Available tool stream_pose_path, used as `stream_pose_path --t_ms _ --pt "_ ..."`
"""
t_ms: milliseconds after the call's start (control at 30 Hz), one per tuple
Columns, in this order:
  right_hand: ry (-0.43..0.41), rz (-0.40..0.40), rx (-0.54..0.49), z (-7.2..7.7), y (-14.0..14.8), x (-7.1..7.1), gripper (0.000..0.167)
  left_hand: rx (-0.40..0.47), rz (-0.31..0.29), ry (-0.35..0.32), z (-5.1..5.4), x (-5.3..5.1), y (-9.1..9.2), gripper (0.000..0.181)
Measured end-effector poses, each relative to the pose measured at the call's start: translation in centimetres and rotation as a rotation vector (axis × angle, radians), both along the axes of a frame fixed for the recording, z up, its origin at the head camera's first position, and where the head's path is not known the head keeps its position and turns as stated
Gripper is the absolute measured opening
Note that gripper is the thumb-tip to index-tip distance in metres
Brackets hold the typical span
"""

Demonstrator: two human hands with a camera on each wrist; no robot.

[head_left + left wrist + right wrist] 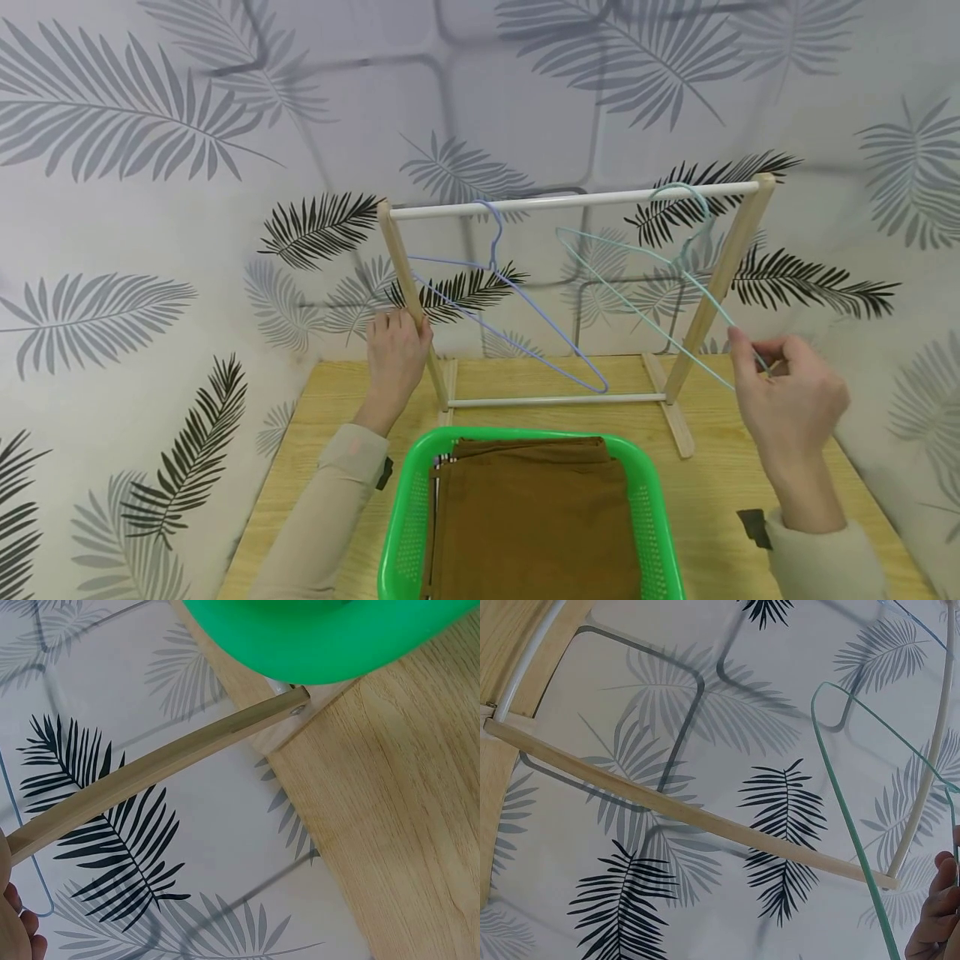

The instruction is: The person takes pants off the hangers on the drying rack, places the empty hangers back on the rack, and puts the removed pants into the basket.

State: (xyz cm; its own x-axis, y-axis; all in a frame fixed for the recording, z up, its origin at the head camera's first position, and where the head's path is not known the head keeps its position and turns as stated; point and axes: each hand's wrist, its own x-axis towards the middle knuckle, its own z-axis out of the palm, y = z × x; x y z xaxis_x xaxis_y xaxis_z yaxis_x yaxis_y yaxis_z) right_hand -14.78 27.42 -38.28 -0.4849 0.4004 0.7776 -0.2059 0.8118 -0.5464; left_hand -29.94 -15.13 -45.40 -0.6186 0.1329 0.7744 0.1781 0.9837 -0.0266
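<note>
My left hand (397,350) grips the left wooden post (403,265) of a small clothes rack, about halfway up. With thumb and fingers my right hand (791,392) pinches the near end of a mint-green hanger (626,302), whose hook loops at the white top rail (577,201). A blue hanger (551,321) hangs by its hook from the same rail, further left. In the right wrist view the green hanger (844,791) runs close past the camera, and part of the right hand (937,907) shows at the edge.
A green basket (411,467) holding folded brown cloth (536,525) stands in front of the rack on the wooden table (712,500). The rack's right post (716,292) rises near the right hand. A leaf-patterned wall (187,275) closes off the back and sides.
</note>
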Motion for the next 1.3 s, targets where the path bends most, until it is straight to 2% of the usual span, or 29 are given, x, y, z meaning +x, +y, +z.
stream_pose_path --t_ms 367,567,1000,1300 --pt "0.013 0.012 0.033 -0.2 -0.2 -2.2 0.037 -0.007 0.000 0.013 -0.1 0.0 -0.1 0.036" --pt "0.030 0.038 0.034 -0.5 -0.2 -3.2 0.034 -0.007 0.006 0.009 0.0 0.1 -0.1 0.034" --pt "-0.003 0.039 0.018 -1.1 -0.7 -4.2 0.037 0.004 0.004 0.030 0.2 0.2 0.1 0.035" --pt "-0.013 0.047 -0.016 -1.9 -1.1 -4.8 0.035 0.012 0.004 -0.001 0.0 -0.1 -0.1 0.035"
